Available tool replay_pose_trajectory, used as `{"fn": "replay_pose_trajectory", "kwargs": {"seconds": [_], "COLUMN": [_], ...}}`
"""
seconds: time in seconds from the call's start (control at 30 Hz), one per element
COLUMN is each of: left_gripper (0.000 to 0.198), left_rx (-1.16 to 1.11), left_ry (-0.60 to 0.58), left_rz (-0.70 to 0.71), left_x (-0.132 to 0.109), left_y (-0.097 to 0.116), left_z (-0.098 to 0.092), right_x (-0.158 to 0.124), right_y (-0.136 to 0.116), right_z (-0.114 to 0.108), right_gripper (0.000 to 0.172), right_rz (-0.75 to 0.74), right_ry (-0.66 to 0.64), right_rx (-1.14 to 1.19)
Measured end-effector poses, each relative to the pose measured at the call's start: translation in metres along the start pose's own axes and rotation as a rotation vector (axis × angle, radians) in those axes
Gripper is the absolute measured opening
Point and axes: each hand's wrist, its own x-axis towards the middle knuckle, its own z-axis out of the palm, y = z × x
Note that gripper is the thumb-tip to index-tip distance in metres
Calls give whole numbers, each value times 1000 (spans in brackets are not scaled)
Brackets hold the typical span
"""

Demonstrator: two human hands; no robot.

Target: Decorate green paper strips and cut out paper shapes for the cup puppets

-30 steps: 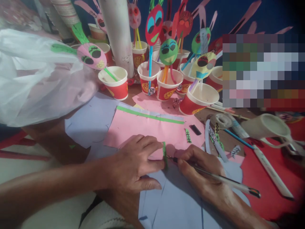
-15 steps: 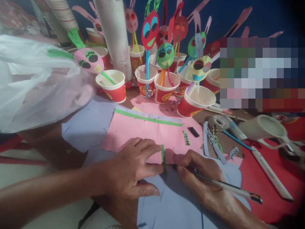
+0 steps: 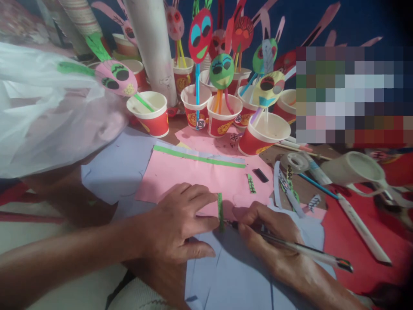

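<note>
My right hand (image 3: 274, 232) is closed round a pen (image 3: 309, 252), its tip at a narrow green paper strip (image 3: 220, 211). On the strip's other side, my left hand (image 3: 183, 221) lies flat with fingers spread, fingertips at its edge. The strip rests partly on pink paper (image 3: 180, 181) and partly on bluish-grey paper (image 3: 222, 275). Farther up the pink sheet lies a long green strip (image 3: 200, 157) along a bluish one. A small green piece with black marks (image 3: 251, 184) and a small black piece (image 3: 260, 175) are to the right.
Red paper cups (image 3: 224, 116) holding paper-faced figures on straws stand at the back, around a white cylinder (image 3: 153, 51). A plastic bag (image 3: 54, 116) is at left. A mug (image 3: 358, 170), tape roll (image 3: 294, 162), cutter-like white tool (image 3: 364, 230) and red paper (image 3: 345, 258) lie at right.
The whole view has shifted slightly, with things sitting a little higher and to the left. Both hands keep nearly the same pose at the green strip, and the pen stays in my right hand.
</note>
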Motion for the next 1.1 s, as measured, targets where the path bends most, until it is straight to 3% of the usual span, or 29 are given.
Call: {"fn": "replay_pose_trajectory", "kwargs": {"seconds": [0.4,1.1], "left_gripper": [41,40], "left_rx": [6,-1], "left_ry": [19,-34], "left_rz": [27,0], "left_x": [0,1], "left_y": [-1,-2], "left_z": [3,2], "right_x": [-6,-12], "right_y": [-2,-3], "right_z": [-1,-3], "right_gripper": [17,18], "right_rz": [80,11], "right_ry": [-57,-18], "right_rx": [-11,-32]}}
